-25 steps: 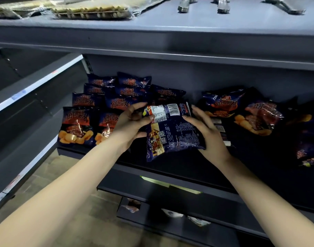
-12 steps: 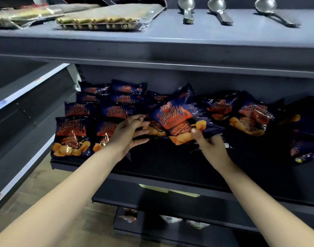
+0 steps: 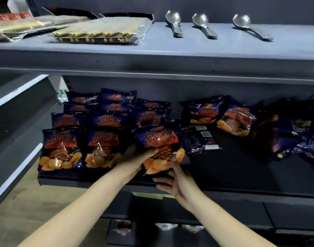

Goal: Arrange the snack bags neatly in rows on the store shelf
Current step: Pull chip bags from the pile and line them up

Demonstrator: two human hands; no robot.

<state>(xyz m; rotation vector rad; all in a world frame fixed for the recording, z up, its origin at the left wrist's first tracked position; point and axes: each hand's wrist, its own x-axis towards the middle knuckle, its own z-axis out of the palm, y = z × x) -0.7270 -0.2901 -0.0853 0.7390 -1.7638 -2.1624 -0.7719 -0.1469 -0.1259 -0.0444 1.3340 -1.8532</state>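
The person holds one bag (image 3: 158, 148) face out at the front edge of the shelf (image 3: 233, 172), both hands on it. The left hand (image 3: 134, 158) grips its left side, thumb lying across the front and fingers hidden behind the pack. The right hand (image 3: 172, 182) takes the bottom right corner, thumb pressed up on the front over the printed crisps, the other fingers spread just under the lower edge. So the bag sits above and between the two hands, upright and tipped a little to the right, its bottom hanging over the shelf lip.

It is just beside the rows (image 3: 102, 132) to the left, where bags stand face out in tidy files running back to the wall; it lines up as a third one in the front row.

To the right lie loose bags (image 3: 236, 120), some leaning at the back, one face down just beside the held bag, more heaped in the far right shadow.

On the top shelf (image 3: 188, 49) lie three spoons (image 3: 203, 24) and some biscuit packs (image 3: 99, 31).
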